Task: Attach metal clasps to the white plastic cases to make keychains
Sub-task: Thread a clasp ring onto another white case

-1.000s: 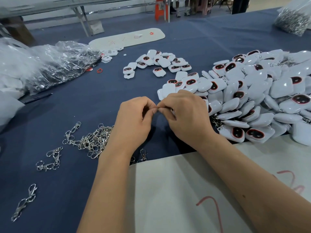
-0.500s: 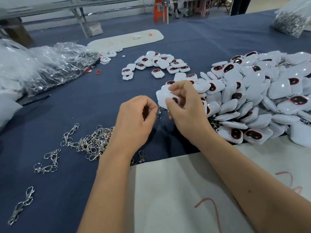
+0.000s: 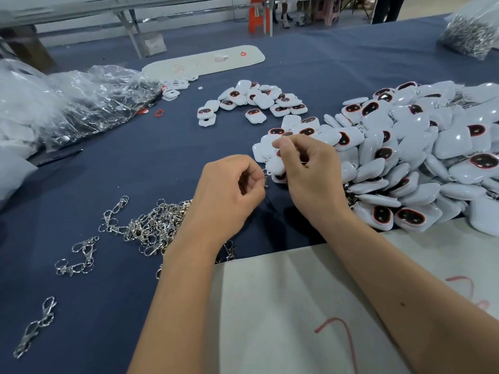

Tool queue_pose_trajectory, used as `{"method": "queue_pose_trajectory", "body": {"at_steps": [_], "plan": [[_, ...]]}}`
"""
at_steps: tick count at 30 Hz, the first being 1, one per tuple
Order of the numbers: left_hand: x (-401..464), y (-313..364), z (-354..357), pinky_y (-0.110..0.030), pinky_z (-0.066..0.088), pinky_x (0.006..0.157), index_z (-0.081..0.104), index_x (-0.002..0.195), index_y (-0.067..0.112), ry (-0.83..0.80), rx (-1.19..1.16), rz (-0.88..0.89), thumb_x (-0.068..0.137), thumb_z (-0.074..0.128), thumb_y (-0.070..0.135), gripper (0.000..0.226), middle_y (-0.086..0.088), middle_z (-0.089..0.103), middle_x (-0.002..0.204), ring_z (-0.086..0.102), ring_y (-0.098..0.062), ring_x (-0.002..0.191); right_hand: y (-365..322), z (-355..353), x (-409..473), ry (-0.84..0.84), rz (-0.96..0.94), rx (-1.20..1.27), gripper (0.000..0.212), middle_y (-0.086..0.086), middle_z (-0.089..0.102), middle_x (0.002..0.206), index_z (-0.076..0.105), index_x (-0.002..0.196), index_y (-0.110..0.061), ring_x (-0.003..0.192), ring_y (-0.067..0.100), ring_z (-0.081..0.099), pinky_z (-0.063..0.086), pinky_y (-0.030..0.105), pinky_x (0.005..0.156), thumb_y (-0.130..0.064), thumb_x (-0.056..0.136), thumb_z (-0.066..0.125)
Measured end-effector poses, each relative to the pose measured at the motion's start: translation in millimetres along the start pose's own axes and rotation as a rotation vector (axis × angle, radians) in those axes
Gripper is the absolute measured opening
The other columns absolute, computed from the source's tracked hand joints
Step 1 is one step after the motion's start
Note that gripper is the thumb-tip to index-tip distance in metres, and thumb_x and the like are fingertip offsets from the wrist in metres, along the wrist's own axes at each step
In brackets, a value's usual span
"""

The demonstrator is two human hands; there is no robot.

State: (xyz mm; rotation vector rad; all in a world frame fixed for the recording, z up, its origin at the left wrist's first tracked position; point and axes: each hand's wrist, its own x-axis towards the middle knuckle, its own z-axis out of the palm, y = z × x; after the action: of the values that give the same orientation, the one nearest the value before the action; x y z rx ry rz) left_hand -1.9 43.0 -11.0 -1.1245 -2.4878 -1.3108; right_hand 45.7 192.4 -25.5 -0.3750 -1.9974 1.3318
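Note:
My left hand [image 3: 229, 193] is curled and pinches a small metal clasp [image 3: 266, 179] at its fingertips. Just to its right, my right hand [image 3: 310, 168] grips a white plastic case [image 3: 274, 166] with a dark red-rimmed window, mostly hidden by the fingers. The clasp hangs at the case's lower left corner. A big heap of white cases [image 3: 418, 157] lies to the right of my hands. A pile of loose metal clasps [image 3: 154, 228] lies on the blue cloth under my left wrist.
A smaller group of cases [image 3: 256, 103] lies further back. Crumpled clear plastic bags [image 3: 81, 101] sit at the left. A bag of metal parts [image 3: 469, 33] stands at the far right. A white sheet [image 3: 297, 306] with red marks covers the near edge. Single clasps [image 3: 75, 260] lie at the left.
My right hand has lifted away from the left and now holds a white case further back and to the right. The left hand still pinches the clasp, which dangles between them.

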Motion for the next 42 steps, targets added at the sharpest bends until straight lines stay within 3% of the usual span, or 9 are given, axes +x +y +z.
{"method": "queue_pose_trajectory", "body": {"at_steps": [2, 7, 12, 19, 24, 28, 32, 35, 42], "plan": [[0.1, 1.3, 0.2, -0.014, 0.045, 0.061, 0.067, 0.076, 0.018, -0.013, -0.022, 0.001, 0.08, 0.069, 0.002, 0.017, 0.006, 0.064, 0.07, 0.058, -0.011, 0.065, 0.6, -0.6, 0.1, 0.004, -0.01, -0.024, 0.031, 0.017, 0.061, 0.07, 0.072, 0.085, -0.005, 0.067, 0.029, 0.052, 0.047, 0.042, 0.065, -0.025, 0.104, 0.057], [-0.4, 3.0, 1.4, -0.014, 0.045, 0.061, 0.067, 0.076, 0.018, -0.031, -0.028, -0.007, 0.08, 0.07, 0.001, 0.017, 0.007, 0.064, 0.07, 0.058, -0.009, 0.064, 1.9, -1.2, 0.3, -0.032, -0.017, -0.024, 0.031, 0.022, 0.055, 0.069, 0.068, 0.082, 0.004, 0.069, 0.035, 0.049, 0.046, 0.044, 0.064, -0.019, 0.1, 0.057], [-0.6, 2.9, 2.9, -0.021, 0.047, 0.06, 0.065, 0.074, 0.018, -0.018, 0.011, -0.009, 0.079, 0.068, 0.003, 0.015, 0.005, 0.063, 0.069, 0.058, -0.015, 0.065, 0.8, -1.7, 0.9, -0.04, -0.008, -0.013, 0.029, 0.025, 0.047, 0.068, 0.064, 0.083, 0.01, 0.062, 0.027, 0.037, 0.042, 0.045, 0.059, -0.014, 0.098, 0.057], [-0.7, 5.0, 4.5, -0.012, 0.039, 0.057, 0.065, 0.073, 0.018, -0.004, 0.044, -0.041, 0.079, 0.068, 0.003, 0.016, 0.006, 0.062, 0.067, 0.052, -0.008, 0.06, -0.7, -2.8, 0.2, -0.029, -0.054, -0.025, 0.028, 0.021, 0.044, 0.065, 0.066, 0.082, 0.007, 0.06, 0.019, 0.036, 0.04, 0.045, 0.06, -0.012, 0.1, 0.057], [-0.2, 4.9, 5.2, -0.014, 0.04, 0.057, 0.065, 0.073, 0.018, -0.009, 0.055, -0.087, 0.081, 0.068, 0.005, 0.015, 0.008, 0.062, 0.065, 0.052, -0.007, 0.06, -1.7, -3.1, -2.2, -0.014, -0.175, -0.096, 0.024, 0.018, 0.048, 0.063, 0.068, 0.08, 0.003, 0.062, 0.034, 0.046, 0.042, 0.044, 0.06, -0.008, 0.099, 0.058], [0.3, 3.9, 4.0, -0.013, 0.039, 0.058, 0.067, 0.075, 0.018, 0.019, 0.039, -0.094, 0.084, 0.068, 0.005, 0.016, 0.011, 0.061, 0.066, 0.053, -0.004, 0.061, -1.2, -1.8, -2.0, 0.036, -0.162, -0.077, 0.02, -0.001, 0.048, 0.057, 0.07, 0.082, -0.003, 0.055, 0.014, 0.045, 0.04, 0.029, 0.056, -0.009, 0.098, 0.059], [3.0, 7.0, 2.2, -0.009, 0.044, 0.069, 0.07, 0.086, 0.018, 0.118, -0.063, -0.05, 0.092, 0.071, 0.009, 0.01, 0.012, 0.068, 0.082, 0.062, -0.003, 0.079, -0.8, -0.4, -1.0, 0.057, 0.069, 0.218, 0.025, -0.001, 0.049, 0.052, 0.066, 0.078, -0.01, 0.044, 0.009, 0.045, 0.036, 0.02, 0.046, -0.018, 0.101, 0.059], [3.2, 7.6, 2.1, -0.018, 0.054, 0.076, 0.072, 0.091, 0.018, 0.132, -0.22, -0.065, 0.088, 0.076, 0.005, 0.014, 0.01, 0.071, 0.091, 0.068, -0.009, 0.09, -3.1, 1.0, -0.7, 0.025, 0.179, 0.404, 0.034, -0.005, 0.046, 0.047, 0.062, 0.071, -0.019, 0.039, 0.012, 0.038, 0.03, 0.019, 0.04, -0.03, 0.103, 0.06], [5.0, 6.1, 3.7, -0.025, 0.056, 0.075, 0.075, 0.084, 0.019, 0.275, -0.368, -0.083, 0.085, 0.077, 0.001, 0.018, 0.004, 0.075, 0.081, 0.071, -0.013, 0.076, -2.9, 4.4, -2.1, -0.157, 0.248, 0.566, 0.039, 0.006, 0.061, 0.059, 0.058, 0.074, -0.027, 0.038, 0.016, 0.042, 0.032, 0.02, 0.036, -0.057, 0.099, 0.055]]}}
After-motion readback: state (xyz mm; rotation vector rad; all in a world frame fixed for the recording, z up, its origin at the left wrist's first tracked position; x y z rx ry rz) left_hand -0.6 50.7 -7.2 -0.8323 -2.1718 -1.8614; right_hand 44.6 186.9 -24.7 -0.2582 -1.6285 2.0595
